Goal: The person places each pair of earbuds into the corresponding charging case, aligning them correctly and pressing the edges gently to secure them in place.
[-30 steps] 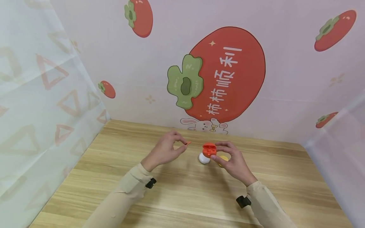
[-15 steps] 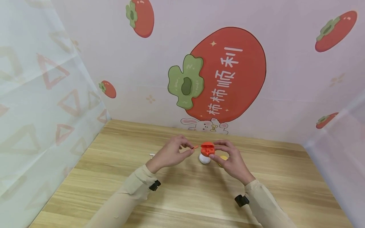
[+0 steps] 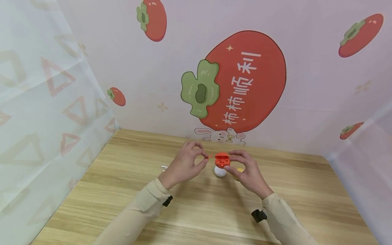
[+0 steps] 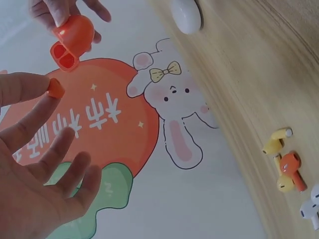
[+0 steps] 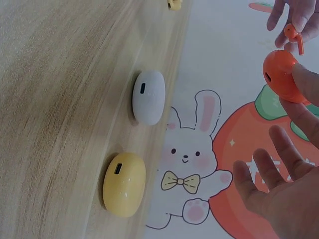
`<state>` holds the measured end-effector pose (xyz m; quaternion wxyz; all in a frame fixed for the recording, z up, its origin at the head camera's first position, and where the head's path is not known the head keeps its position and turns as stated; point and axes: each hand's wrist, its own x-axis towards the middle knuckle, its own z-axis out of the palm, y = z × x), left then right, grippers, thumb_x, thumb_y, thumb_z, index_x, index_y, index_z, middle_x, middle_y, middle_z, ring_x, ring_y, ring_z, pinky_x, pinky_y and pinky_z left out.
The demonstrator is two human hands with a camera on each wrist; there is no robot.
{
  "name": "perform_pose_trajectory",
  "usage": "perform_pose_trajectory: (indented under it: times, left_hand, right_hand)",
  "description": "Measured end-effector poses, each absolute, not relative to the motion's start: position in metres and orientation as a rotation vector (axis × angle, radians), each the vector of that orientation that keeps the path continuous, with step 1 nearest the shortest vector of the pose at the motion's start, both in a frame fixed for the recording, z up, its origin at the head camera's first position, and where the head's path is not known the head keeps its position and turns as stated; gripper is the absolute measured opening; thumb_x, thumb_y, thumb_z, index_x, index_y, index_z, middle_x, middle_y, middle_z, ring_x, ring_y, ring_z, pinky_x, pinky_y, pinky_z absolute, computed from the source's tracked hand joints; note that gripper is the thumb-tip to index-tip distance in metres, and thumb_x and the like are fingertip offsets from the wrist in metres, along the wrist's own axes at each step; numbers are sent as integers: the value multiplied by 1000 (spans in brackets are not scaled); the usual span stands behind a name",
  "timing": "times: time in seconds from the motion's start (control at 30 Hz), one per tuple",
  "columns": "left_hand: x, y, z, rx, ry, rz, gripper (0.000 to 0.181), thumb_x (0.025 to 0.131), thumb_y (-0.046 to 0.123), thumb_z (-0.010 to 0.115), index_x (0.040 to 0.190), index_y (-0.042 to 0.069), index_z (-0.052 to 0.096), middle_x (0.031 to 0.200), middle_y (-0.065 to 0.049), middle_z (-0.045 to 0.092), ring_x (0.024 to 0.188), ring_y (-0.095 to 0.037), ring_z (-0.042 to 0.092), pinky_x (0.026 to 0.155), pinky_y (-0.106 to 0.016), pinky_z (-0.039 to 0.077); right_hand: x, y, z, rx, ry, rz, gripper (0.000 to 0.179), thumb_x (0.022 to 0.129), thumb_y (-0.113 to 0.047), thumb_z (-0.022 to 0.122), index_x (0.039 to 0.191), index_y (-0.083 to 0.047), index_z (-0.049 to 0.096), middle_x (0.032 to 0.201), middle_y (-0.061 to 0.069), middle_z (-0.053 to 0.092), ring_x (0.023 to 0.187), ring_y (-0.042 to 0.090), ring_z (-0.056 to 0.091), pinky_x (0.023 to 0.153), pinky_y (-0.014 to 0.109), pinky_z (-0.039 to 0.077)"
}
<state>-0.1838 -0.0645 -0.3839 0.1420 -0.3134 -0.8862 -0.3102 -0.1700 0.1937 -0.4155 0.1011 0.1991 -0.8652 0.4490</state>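
Note:
In my right hand (image 3: 249, 173) I hold an orange earbud case (image 3: 222, 161) between thumb and fingers, its lid raised and its hollows facing up. My left hand (image 3: 185, 165) pinches an orange earbud (image 5: 291, 34) by thumb and index finger, just left of the case and apart from it. The right wrist view shows the earbud's stem pointing down. On the table below the orange case is a white earbud case (image 5: 149, 97), and beside it a yellow earbud case (image 5: 124, 185), partly behind my right hand in the head view. Both look closed.
Several loose earbuds lie on the wooden table (image 3: 128, 177) to the left: yellow ones (image 4: 274, 145), an orange one (image 4: 291, 165) and white ones (image 4: 310, 209). A wall sheet (image 3: 147, 112) with a persimmon print rises behind the table's far edge.
My left hand has moved right with the orange earbud, closer to the case. The right hand and the case have shifted slightly left. White earbuds now show behind the left wrist.

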Motion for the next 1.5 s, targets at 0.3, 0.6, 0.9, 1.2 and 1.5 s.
perform_pose_trajectory:
  times: [0.3, 0.6, 0.9, 1.2, 1.5]
  left_hand:
    - [-183, -60, -384, -949, -2408, -523, 7, 91, 19, 74, 96, 16, 77, 127, -10, 59, 123, -32, 51, 103, -53, 41]
    - [-184, -58, -387, -966, -2310, -351, 9, 90, 18, 74, 99, 18, 77, 130, -11, 59, 126, -35, 50, 104, -54, 41]
    - [-185, -56, -390, -977, -2223, -227, 8, 90, 19, 74, 98, 20, 75, 127, -12, 59, 125, -36, 51, 103, -53, 42]
    - [-184, -52, -391, -1009, -2253, -280, 7, 91, 19, 73, 97, 19, 76, 125, -11, 58, 126, -37, 50, 104, -53, 41]
    - [-177, -47, -386, -997, -2453, -470, 9, 94, 22, 71, 97, 15, 76, 130, -11, 55, 130, -35, 46, 108, -54, 38]
  right_hand:
    - [-170, 193, -415, 580, -2562, 1348, 30, 87, -22, 82, 112, -7, 76, 133, 16, 59, 126, 33, 53, 101, 64, 42]
    - [-170, 193, -414, 554, -2579, 1351, 30, 87, -25, 82, 112, -10, 77, 133, 11, 59, 126, 32, 53, 101, 63, 43]
    - [-170, 192, -411, 550, -2593, 1333, 31, 87, -26, 82, 112, -8, 76, 134, 11, 59, 127, 33, 53, 101, 63, 44]
    - [-169, 191, -410, 560, -2594, 1316, 30, 86, -24, 83, 110, -8, 77, 133, 12, 59, 128, 34, 52, 100, 64, 43]
    - [-170, 191, -412, 569, -2584, 1298, 30, 86, -24, 83, 109, -7, 77, 133, 11, 59, 128, 34, 51, 100, 65, 43]
